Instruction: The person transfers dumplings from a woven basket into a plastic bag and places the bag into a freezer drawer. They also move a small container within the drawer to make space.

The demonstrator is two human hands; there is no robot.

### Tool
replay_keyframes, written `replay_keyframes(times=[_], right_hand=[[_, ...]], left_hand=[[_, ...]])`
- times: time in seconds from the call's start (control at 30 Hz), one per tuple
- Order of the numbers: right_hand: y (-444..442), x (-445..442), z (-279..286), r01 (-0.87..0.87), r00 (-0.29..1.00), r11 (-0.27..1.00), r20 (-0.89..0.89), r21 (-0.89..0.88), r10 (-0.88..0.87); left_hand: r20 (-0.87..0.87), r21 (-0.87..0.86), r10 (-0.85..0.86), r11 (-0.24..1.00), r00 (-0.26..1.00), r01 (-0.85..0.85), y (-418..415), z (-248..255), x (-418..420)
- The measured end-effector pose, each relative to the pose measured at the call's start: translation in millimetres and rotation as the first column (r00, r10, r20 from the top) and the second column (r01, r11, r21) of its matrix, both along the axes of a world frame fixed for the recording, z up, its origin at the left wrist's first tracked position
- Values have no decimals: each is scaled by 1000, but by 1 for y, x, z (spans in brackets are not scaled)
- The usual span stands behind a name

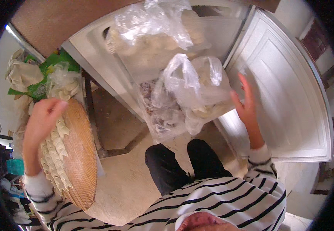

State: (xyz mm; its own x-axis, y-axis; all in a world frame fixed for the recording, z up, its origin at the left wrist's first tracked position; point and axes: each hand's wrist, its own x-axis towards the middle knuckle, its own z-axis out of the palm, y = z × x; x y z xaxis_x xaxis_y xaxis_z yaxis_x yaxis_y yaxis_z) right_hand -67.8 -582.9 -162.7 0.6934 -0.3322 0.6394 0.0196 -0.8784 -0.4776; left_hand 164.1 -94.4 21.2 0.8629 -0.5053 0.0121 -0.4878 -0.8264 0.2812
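Observation:
My left hand (44,121) is over a round tray of ribbed stalks (80,150), its back towards me. Its fingers are mostly hidden, so I cannot tell whether it grips anything. Overlapping rows of pale uncooked dumplings (58,156) lie along the tray's left side. My right hand (244,101) is raised beside a clear pulled-out drawer (162,135), thumb and fingers apart, with nothing seen in it. Knotted clear plastic bags (181,75) fill that drawer; some hold dark food pieces (149,89), others pale ones (203,111).
A white refrigerator door (288,86) stands open on the right. Another drawer with clear bags (155,26) is farther back. Left of the refrigerator, a clear bag of pale food (64,82) and a white cloth-like bundle (25,73) rest by a green sheet (50,62).

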Motion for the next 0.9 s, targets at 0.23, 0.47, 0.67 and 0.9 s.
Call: replay_keyframes(times=[0.23, 0.47, 0.67, 0.9], right_hand=[[-13, 67, -35, -133, 950, 991, -281, 28, 136], [-22, 24, -28, -352, 901, 923, -213, 157, 379], [-24, 28, -45, -311, 932, 950, -205, -32, 298], [-33, 36, -55, -321, 930, 946, -175, 43, 324]], left_hand=[[-136, -69, -530, 848, 837, 526, -175, -71, -82], [244, -117, -577, 781, 780, 614, -273, -185, -98], [264, -285, -458, 803, 849, 523, -294, -208, -106], [245, -307, -444, 807, 862, 504, -307, -225, -100]])
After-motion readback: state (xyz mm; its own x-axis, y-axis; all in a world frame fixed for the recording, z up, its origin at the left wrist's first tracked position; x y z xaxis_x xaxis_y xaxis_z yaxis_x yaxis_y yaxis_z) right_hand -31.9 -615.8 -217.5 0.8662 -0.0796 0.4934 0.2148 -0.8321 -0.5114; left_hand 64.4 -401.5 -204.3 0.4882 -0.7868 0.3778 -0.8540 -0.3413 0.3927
